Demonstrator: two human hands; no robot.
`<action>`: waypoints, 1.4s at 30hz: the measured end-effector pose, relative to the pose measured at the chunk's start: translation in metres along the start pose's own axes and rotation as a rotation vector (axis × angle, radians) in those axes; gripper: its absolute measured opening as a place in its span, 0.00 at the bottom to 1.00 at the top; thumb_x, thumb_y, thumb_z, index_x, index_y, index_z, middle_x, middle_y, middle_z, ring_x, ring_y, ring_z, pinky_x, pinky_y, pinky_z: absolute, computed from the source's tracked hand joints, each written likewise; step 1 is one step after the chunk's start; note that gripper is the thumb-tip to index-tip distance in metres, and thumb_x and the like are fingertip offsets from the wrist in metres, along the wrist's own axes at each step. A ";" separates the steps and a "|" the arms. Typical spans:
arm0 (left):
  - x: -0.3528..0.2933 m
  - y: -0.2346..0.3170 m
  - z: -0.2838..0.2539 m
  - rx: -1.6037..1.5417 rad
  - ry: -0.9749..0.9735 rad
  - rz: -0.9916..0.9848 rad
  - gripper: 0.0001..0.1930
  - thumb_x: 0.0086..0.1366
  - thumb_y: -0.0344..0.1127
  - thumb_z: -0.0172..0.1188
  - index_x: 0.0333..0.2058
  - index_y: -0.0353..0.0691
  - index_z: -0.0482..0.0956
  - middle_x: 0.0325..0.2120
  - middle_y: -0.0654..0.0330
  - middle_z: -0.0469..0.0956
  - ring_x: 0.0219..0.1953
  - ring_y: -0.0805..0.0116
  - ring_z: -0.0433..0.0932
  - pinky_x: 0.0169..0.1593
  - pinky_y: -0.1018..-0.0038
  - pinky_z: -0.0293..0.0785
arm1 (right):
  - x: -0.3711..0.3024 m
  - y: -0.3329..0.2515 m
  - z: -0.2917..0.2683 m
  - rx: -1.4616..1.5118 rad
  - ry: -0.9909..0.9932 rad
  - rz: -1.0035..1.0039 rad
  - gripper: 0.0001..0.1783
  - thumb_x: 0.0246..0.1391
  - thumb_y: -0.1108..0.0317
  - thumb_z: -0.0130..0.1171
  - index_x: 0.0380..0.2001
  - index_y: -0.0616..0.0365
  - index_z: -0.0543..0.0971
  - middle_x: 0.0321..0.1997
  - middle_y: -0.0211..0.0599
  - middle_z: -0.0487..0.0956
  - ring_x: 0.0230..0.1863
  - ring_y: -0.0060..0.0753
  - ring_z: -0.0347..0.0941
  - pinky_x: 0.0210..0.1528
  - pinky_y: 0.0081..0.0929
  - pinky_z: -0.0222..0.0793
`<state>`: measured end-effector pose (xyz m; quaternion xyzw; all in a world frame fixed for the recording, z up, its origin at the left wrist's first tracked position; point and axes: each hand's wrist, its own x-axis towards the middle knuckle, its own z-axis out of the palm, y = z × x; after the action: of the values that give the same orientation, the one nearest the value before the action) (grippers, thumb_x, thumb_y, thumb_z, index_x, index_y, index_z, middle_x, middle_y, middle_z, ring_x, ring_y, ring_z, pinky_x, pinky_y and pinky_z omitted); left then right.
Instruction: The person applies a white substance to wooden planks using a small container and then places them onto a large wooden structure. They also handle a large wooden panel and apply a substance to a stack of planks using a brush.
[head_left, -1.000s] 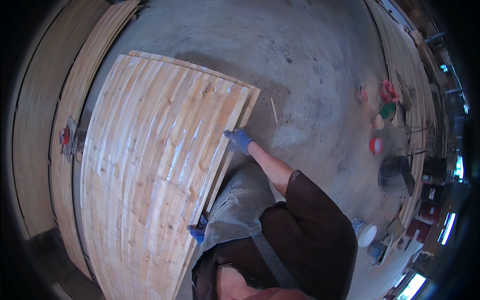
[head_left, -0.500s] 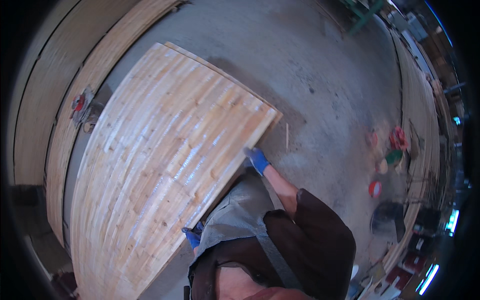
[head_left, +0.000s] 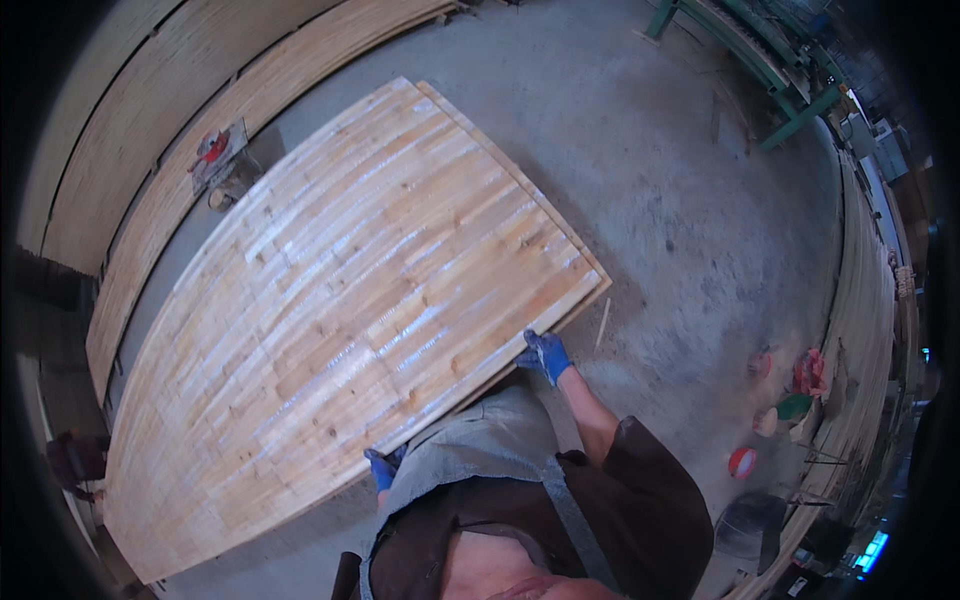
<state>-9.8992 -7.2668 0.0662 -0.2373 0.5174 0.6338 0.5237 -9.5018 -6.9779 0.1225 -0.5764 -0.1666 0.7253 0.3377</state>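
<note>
A large glued wood panel [head_left: 330,330], made of pale strips with glossy white streaks on top, lies at a slant in front of me. Another panel's edge [head_left: 520,170] shows just beneath it along the far right end. My right hand [head_left: 545,356], in a blue glove, grips the near edge close to the right corner, fingers curled at the rim. Farther left along that same edge is my left hand [head_left: 381,469], also blue-gloved and closed on the rim, partly hidden by my apron. Both hands' undersides are out of sight.
Another person [head_left: 80,462] in dark clothing stands by the panel's far left end, a hand near it. Long stacked boards [head_left: 150,130] line the left. A red-and-white tape roll [head_left: 742,462] and a thin wood stick [head_left: 603,323] lie on the floor. A green metal frame [head_left: 790,110] stands back right.
My view has turned, so the panel and floor things appear shifted and rotated. Both hands remain at the panel's near edge. The other person shows more fully at the left.
</note>
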 end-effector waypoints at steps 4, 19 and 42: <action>-0.001 -0.014 0.004 0.033 0.061 0.030 0.42 0.63 0.72 0.35 0.61 0.41 0.62 0.49 0.45 0.75 0.39 0.47 0.80 0.39 0.59 0.83 | 0.000 0.010 -0.003 -0.042 0.017 -0.056 0.22 0.57 0.51 0.60 0.43 0.57 0.73 0.36 0.41 0.80 0.29 0.40 0.80 0.29 0.38 0.81; -0.010 0.011 0.027 0.094 0.107 -0.128 0.40 0.64 0.72 0.34 0.56 0.43 0.68 0.49 0.51 0.76 0.45 0.48 0.79 0.47 0.57 0.79 | -0.003 -0.005 0.011 -0.093 0.070 -0.111 0.22 0.60 0.53 0.57 0.37 0.67 0.74 0.24 0.40 0.79 0.21 0.38 0.79 0.21 0.32 0.77; -0.361 -0.463 0.455 1.130 -1.361 0.032 0.22 0.70 0.44 0.49 0.56 0.34 0.71 0.43 0.53 0.80 0.46 0.64 0.78 0.52 0.70 0.72 | -0.212 -0.111 -0.333 0.002 -0.369 -0.091 0.17 0.51 0.52 0.60 0.35 0.54 0.81 0.36 0.39 0.82 0.31 0.36 0.79 0.32 0.31 0.77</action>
<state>-9.2458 -7.0450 0.3423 0.4927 0.3328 0.2943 0.7482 -9.1300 -7.0922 0.2525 -0.4253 -0.2509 0.8027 0.3345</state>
